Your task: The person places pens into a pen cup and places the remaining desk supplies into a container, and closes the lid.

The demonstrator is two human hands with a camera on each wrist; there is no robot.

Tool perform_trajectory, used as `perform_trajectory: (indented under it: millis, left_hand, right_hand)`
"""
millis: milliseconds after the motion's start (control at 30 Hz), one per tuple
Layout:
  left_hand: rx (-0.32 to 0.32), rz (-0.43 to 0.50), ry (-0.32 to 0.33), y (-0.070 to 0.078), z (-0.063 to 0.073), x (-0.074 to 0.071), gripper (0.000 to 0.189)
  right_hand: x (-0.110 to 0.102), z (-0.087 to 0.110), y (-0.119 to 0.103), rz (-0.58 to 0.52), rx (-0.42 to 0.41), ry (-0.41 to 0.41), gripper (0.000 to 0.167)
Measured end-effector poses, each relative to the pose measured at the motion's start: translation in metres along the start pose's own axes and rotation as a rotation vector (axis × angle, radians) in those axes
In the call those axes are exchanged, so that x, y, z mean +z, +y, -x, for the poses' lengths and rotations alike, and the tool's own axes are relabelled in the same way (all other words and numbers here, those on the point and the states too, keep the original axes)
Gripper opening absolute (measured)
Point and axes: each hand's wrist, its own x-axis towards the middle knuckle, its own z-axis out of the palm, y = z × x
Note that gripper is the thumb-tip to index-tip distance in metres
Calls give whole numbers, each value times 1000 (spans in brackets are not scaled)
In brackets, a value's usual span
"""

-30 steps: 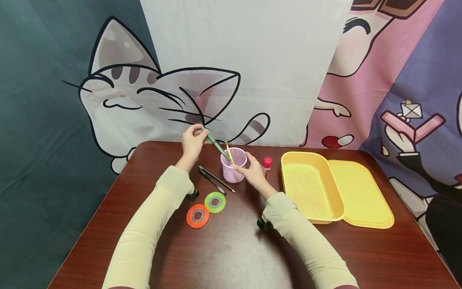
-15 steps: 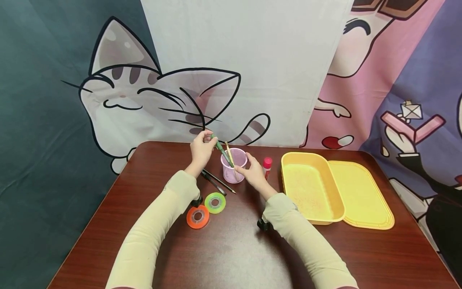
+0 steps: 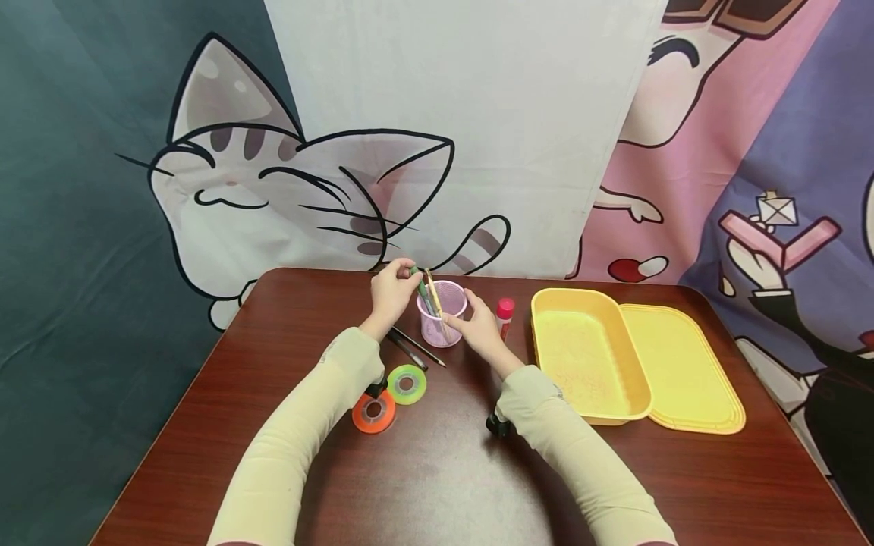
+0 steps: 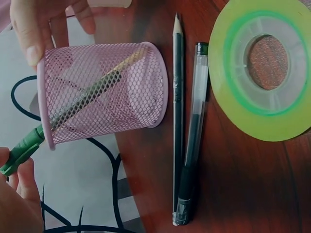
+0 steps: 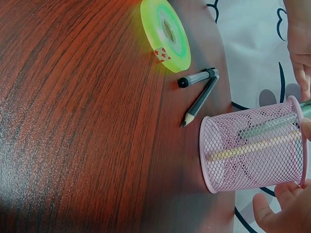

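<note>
My left hand [image 3: 394,290] pinches a green pen [image 4: 24,145] by its clipped cap end, with the body slanting down inside a pink mesh pencil cup [image 3: 430,331]. Steadying that cup, my right hand [image 3: 479,327] grips its right side near the rim, thumb in front and fingers behind. A slim yellow stick [image 3: 434,292] leans in the cup beside the pen. Just left of the cup, a dark pencil [image 4: 178,97] and a clear-barrelled black pen [image 4: 194,131] lie side by side on the table.
A green tape roll [image 3: 419,387] and an orange tape roll [image 3: 362,414] lie near my left sleeve. Right of the cup stands a red-capped glue stick [image 3: 504,309]. Farther right are a yellow tub [image 3: 645,398] and its flat yellow lid [image 3: 690,371]. A printed cloth [image 3: 478,91] hangs behind the table.
My left hand has moved right and down toward the cup, and the green pen has sunk deeper into it and stands steeper. My right hand and the cup have stayed in place.
</note>
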Motion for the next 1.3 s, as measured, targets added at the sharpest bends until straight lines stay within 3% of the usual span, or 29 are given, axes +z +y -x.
perform_trajectory:
  millis: [800, 1067, 1300]
  left_hand:
    - [-45, -105, -61, -12, 5, 10, 21]
    - [-42, -65, -92, -17, 5, 6, 25]
    - [-26, -68, -82, -26, 1, -4, 27]
  right_hand:
    - [1, 1, -1, -9, 20, -5, 73]
    - [0, 2, -1, -6, -4, -3, 73]
    - [-1, 1, 0, -1, -21, 1, 73]
